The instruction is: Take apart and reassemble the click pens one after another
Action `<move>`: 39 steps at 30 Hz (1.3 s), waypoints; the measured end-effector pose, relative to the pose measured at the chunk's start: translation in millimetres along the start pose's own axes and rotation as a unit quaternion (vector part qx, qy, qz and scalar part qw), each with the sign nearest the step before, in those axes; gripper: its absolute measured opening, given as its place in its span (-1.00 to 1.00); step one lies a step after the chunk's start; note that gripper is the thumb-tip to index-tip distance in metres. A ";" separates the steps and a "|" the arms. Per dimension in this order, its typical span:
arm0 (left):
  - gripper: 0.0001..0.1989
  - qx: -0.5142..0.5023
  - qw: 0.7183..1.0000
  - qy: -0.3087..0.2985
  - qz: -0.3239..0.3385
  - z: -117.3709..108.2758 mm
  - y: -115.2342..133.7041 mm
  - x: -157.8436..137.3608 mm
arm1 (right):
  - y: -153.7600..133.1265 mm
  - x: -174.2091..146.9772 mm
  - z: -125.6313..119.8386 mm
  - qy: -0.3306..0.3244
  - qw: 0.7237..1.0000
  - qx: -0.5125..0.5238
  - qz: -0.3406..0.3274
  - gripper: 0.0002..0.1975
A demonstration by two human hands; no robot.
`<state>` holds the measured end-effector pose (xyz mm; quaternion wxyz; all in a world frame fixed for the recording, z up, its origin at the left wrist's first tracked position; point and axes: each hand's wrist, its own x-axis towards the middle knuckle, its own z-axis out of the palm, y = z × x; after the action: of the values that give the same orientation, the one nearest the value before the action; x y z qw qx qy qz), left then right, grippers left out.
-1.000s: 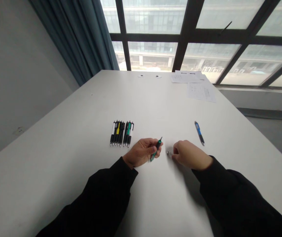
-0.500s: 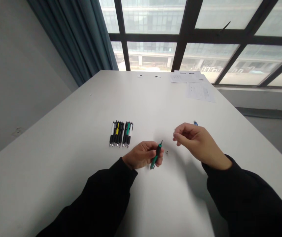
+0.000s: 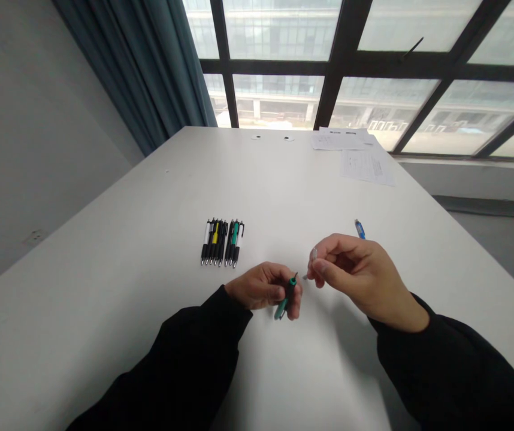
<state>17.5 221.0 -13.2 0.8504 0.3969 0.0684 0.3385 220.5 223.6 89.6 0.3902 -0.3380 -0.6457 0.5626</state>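
Beyond the white table point(image 3: 257, 191), a dark-framed window point(image 3: 279, 42) lets in pale daylight, with a blue curtain point(image 3: 149, 66) at its left and some papers point(image 3: 342, 140) by the far edge. From where I stand, the left hand point(image 3: 266, 287) has its thumb closed against the fingers around a green pen point(image 3: 290, 291), thin tip pointing up and away; hand and pen sit a little nearer the person than a second ago. The right hand point(image 3: 360, 272) was low at the tabletop then; now it is raised, thumb and fingertips pinched narrowly on a thin little piece point(image 3: 314, 254), too small for me to make out fully. Half a second ago it was farther from the green pen. Just beside its fingertips, a tiny metallic bit point(image 3: 305, 277) is on the table. The row of pens point(image 3: 222, 242) on the left hasn't changed. The blue pen point(image 3: 360, 229), in full view a second ago, now shows only its upper end behind the right hand.
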 end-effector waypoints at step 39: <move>-0.63 0.020 0.998 0.048 -0.019 4.9 6.0 1.1 | -9.5 -2.4 -10.3 -0.051 0.982 -0.164 -0.080 -0.93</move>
<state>17.2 221.4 -5.3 0.8440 0.3962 0.1232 0.3397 230.8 224.9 99.3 0.3403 -0.3153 -0.7732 0.4324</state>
